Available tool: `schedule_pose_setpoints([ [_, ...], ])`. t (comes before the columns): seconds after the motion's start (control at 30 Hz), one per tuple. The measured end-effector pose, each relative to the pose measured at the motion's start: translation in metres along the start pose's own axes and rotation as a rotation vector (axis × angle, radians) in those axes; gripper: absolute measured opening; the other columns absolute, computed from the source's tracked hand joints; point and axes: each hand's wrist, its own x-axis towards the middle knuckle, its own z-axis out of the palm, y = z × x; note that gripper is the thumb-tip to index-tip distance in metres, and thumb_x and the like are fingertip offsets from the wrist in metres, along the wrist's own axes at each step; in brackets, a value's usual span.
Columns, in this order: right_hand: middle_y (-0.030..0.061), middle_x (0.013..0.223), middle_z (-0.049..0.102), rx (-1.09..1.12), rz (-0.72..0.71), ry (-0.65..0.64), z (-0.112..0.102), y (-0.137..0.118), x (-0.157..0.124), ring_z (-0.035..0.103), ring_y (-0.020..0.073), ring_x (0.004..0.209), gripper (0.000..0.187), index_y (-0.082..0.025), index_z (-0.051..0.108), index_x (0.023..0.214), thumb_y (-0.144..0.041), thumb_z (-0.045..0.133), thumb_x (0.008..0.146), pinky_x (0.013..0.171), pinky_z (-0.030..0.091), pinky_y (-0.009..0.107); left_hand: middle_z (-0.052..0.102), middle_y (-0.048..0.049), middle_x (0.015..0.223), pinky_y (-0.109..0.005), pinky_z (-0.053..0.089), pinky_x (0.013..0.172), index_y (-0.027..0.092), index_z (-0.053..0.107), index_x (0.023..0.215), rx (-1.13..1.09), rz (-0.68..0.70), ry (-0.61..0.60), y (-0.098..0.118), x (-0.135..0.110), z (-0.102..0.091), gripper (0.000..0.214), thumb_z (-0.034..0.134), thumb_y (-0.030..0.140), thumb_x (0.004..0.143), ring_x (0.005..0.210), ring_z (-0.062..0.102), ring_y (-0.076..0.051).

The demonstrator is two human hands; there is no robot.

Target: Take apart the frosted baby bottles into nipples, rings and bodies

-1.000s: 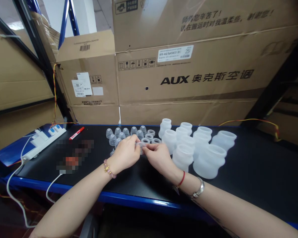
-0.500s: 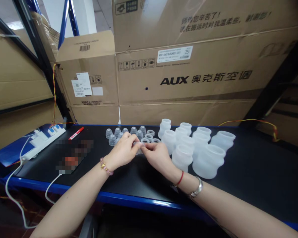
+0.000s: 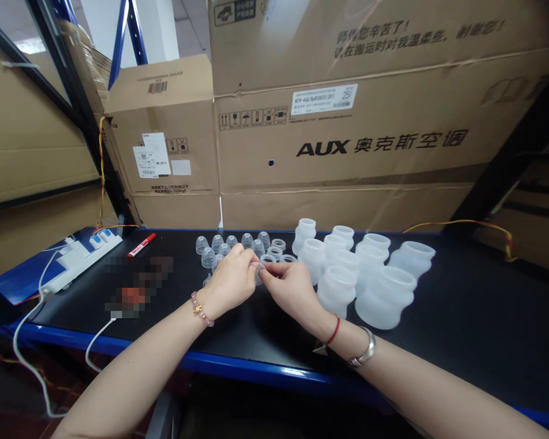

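Note:
My left hand and my right hand meet over the middle of the table. Their fingertips pinch a small clear plastic ring-shaped piece, mostly covered by the fingers. Behind and left of my left hand stand several clear dome-shaped caps, some partly hidden by it. Several translucent rings lie flat just beyond the fingertips. To the right of my right hand stand several frosted, wavy-sided bottles with open tops.
A red and white marker lies at the left rear. Near it are a blurred-out object with a white cable and a white power strip. Large cardboard panels stand behind the black table, which has a blue front edge.
My left hand has shifted slightly down, with its wrist moving right. More of the clear piece shows between the fingertips. My right hand has stayed nearly still.

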Motion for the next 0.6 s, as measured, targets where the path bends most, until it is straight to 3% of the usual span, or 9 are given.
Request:
schedule_pose_setpoints([
  [0.13,0.0020,0.055,0.061,0.013,0.002,0.003,-0.002,-0.003,-0.001,0.051,0.0151,0.056,0.030,-0.016,0.069,0.061,-0.037,0.053,0.075,0.053,0.035,0.027,0.053,-0.0052,0.096,-0.033,0.051,0.087,0.018,0.066,0.102,-0.134,0.019,-0.034,-0.007,0.002,0.000,0.023,0.046,0.018,0.092,0.086,0.058,-0.017],
  [0.23,0.0018,0.054,0.060,0.001,0.011,-0.005,-0.003,-0.004,-0.001,0.049,0.0146,0.055,0.029,-0.016,0.069,0.060,-0.035,0.053,0.075,0.052,0.034,0.027,0.052,-0.0053,0.108,-0.030,0.053,0.081,0.022,0.065,0.118,-0.252,0.014,-0.139,-0.014,0.004,-0.004,0.031,0.047,0.022,0.091,0.077,0.058,-0.012],
  [0.33,0.0026,0.056,0.063,0.000,0.000,-0.004,-0.004,-0.005,0.001,0.052,0.0157,0.057,0.027,-0.016,0.070,0.062,-0.035,0.055,0.074,0.054,0.035,0.027,0.056,-0.0051,0.106,-0.028,0.054,0.077,0.022,0.069,0.113,-0.267,0.023,-0.198,-0.018,0.006,-0.008,0.031,0.051,0.020,0.088,0.076,0.058,-0.012],
  [0.43,0.0044,0.063,0.068,0.022,-0.017,0.009,-0.004,-0.005,0.002,0.058,0.0175,0.062,0.029,-0.015,0.072,0.065,-0.039,0.058,0.075,0.056,0.039,0.027,0.059,-0.0049,0.098,-0.027,0.055,0.072,0.020,0.072,0.104,-0.255,0.001,-0.140,-0.017,0.005,-0.007,0.030,0.050,0.016,0.085,0.076,0.059,-0.013],
  [0.6,0.0037,0.065,0.070,-0.018,-0.072,0.050,-0.003,-0.005,0.000,0.059,0.0169,0.059,0.035,-0.018,0.078,0.078,-0.047,0.059,0.079,0.054,0.039,0.027,0.056,-0.0047,0.095,-0.022,0.052,0.047,0.018,0.072,0.099,-0.352,-0.122,-0.063,-0.012,0.003,-0.002,0.027,0.049,0.016,0.085,0.055,0.056,-0.008],
])
